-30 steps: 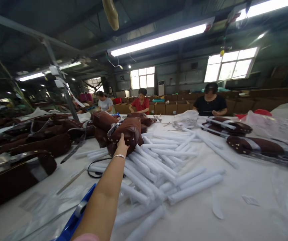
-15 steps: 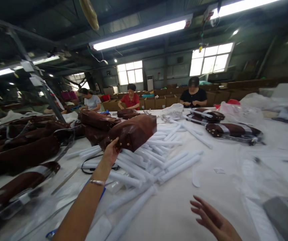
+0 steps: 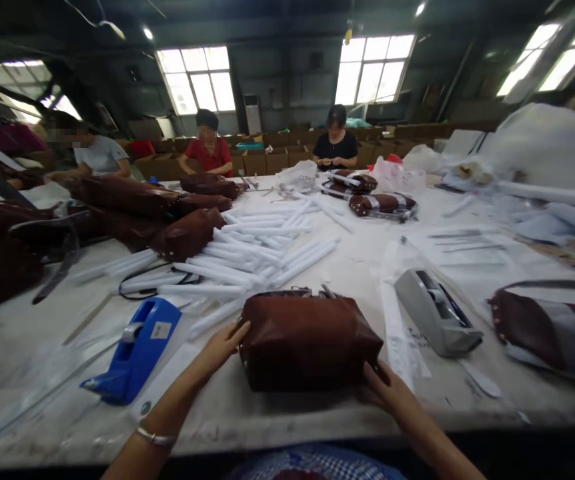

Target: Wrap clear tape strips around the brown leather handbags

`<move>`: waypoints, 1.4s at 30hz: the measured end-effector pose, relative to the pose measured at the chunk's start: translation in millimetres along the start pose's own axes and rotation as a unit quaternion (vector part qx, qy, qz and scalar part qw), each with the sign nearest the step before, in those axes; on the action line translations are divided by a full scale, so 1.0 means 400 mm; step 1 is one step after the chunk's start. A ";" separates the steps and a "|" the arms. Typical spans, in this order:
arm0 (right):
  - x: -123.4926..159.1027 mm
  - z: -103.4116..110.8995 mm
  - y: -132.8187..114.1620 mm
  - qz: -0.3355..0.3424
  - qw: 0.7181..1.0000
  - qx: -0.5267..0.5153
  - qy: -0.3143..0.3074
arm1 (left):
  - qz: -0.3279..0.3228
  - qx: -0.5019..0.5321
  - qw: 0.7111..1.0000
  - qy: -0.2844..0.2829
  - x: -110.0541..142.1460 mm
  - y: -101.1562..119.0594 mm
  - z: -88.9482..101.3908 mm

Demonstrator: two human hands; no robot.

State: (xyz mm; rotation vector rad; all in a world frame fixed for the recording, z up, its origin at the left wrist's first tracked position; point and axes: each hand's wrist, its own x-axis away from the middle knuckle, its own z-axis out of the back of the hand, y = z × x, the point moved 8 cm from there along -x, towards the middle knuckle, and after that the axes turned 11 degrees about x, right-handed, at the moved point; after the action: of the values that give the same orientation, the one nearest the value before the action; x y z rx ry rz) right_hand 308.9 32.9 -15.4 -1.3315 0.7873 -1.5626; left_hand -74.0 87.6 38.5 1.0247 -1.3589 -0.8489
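Observation:
A brown leather bag lies flat on the white table just in front of me. My left hand grips its left edge, fingers curled against the side. My right hand holds the bag's lower right corner, fingers hidden under it. A silver bracelet rings my left wrist.
A blue tape dispenser stands left of the bag, a grey one to the right. A heap of white paper rolls and more brown bags lie beyond. Another brown bag sits far right. Three people work at the table's far end.
My left hand has carried the brown bag from the far pile down to the table in front of me. My right hand has come in and taken its right corner.

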 end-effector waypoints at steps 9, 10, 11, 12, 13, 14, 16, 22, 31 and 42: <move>0.149 -0.023 -0.298 0.414 0.767 0.464 0.161 | -0.328 -0.356 0.865 -0.135 0.174 0.129 -0.204; 0.136 -0.067 -0.317 0.437 0.745 0.491 0.110 | -0.330 -0.389 0.843 -0.168 0.173 0.113 -0.232; 0.118 -0.104 -0.326 0.448 0.730 0.512 0.063 | -0.333 -0.416 0.825 -0.188 0.168 0.094 -0.252; 0.097 -0.134 -0.328 0.450 0.720 0.528 0.026 | -0.336 -0.437 0.811 -0.197 0.161 0.074 -0.264; 0.077 -0.154 -0.323 0.446 0.715 0.538 -0.001 | -0.342 -0.452 0.800 -0.198 0.154 0.055 -0.270; 0.058 -0.167 -0.314 0.440 0.713 0.546 -0.015 | -0.351 -0.461 0.792 -0.192 0.149 0.038 -0.272; 0.035 -0.178 -0.287 0.432 0.709 0.557 -0.019 | -0.375 -0.472 0.780 -0.166 0.150 0.008 -0.268; 0.052 -0.169 -0.198 0.448 0.686 0.569 0.064 | -0.461 -0.496 0.731 -0.083 0.194 -0.061 -0.264; 0.089 -0.173 -0.216 0.550 0.590 0.574 0.142 | -0.553 -0.532 0.641 -0.036 0.222 -0.049 -0.269; 0.065 -0.170 -0.215 0.580 0.592 0.546 0.119 | -0.571 -0.496 0.655 0.010 0.223 -0.037 -0.263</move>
State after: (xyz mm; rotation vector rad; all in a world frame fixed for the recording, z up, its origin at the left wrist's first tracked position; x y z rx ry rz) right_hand 222.7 36.3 57.3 0.3922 0.4366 -0.7260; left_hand 37.2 8.4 63.0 0.8481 0.1406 -2.1626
